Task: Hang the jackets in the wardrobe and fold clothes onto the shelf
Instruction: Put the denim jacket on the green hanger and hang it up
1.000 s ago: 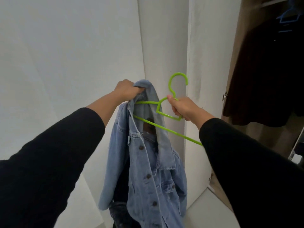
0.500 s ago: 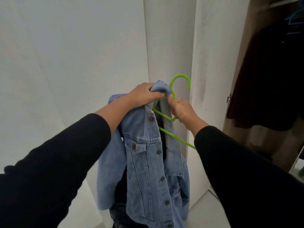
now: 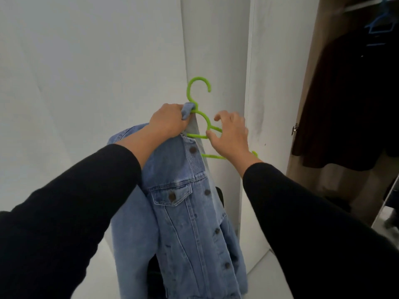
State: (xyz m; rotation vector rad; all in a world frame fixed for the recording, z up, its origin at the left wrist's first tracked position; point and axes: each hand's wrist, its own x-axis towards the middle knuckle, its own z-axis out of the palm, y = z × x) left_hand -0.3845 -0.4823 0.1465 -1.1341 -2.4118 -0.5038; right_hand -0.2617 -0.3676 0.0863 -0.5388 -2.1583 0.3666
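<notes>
A light blue denim jacket [image 3: 185, 212] hangs in front of me, its buttoned front facing me. My left hand [image 3: 167, 121] grips the jacket's collar bunched against the neck of a bright green plastic hanger [image 3: 197, 98], whose hook points up. My right hand [image 3: 230, 134] sits on the hanger's right shoulder bar with the thumb under the bar and the fingers spread and loosely curled above it. The hanger's left half is hidden inside the jacket.
A white wardrobe door [image 3: 272, 104] stands open just behind the hanger. To the right, the wardrobe interior [image 3: 319, 180] holds a dark brown garment [image 3: 345, 100] on a blue hanger [image 3: 382, 24]. White walls fill the left. Something dark lies on the floor below the jacket.
The jacket's collar has been pulled up to the hanger's neck by my left hand. My right hand has let go of the neck and slid out along the right bar.
</notes>
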